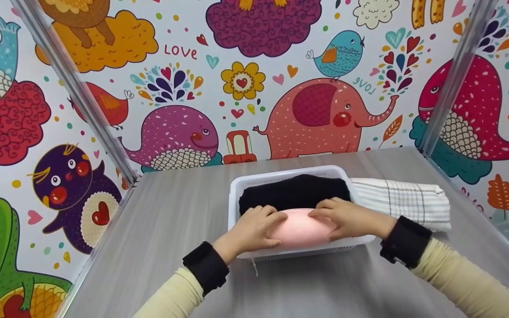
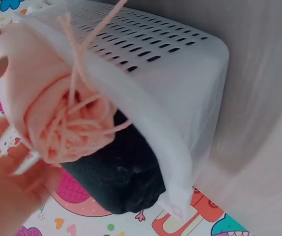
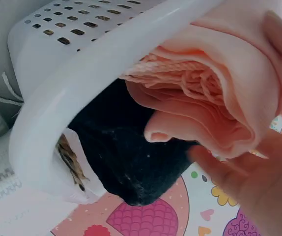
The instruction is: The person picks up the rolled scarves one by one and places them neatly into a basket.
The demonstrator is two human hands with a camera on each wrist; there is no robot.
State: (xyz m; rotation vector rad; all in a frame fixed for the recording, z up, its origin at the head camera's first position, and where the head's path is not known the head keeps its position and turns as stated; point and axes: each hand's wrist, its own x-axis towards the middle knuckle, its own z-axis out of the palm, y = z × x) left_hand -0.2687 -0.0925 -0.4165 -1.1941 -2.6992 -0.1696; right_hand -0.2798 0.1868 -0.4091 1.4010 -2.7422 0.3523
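Observation:
A pink rolled scarf (image 1: pixel 299 229) with fringe tucked in its ends lies at the front of a white plastic basket (image 1: pixel 245 255), against a folded black cloth (image 1: pixel 298 192). My left hand (image 1: pixel 253 229) holds the roll's left end, thumb on the near side and fingers over the far side. On its right end my right hand (image 1: pixel 349 218) has the same kind of hold. Loose fringe strands (image 2: pixel 82 64) hang over the basket rim in the left wrist view. In the right wrist view the scarf's folded layers (image 3: pixel 195 118) face the camera.
A folded white checked cloth (image 1: pixel 402 203) lies on the grey table (image 1: pixel 170 229), right beside the basket. Patterned panels (image 1: pixel 184 88) with metal posts (image 1: pixel 77 92) stand at the back and both sides. A thin white strand (image 1: pixel 255 267) hangs below the basket's front rim.

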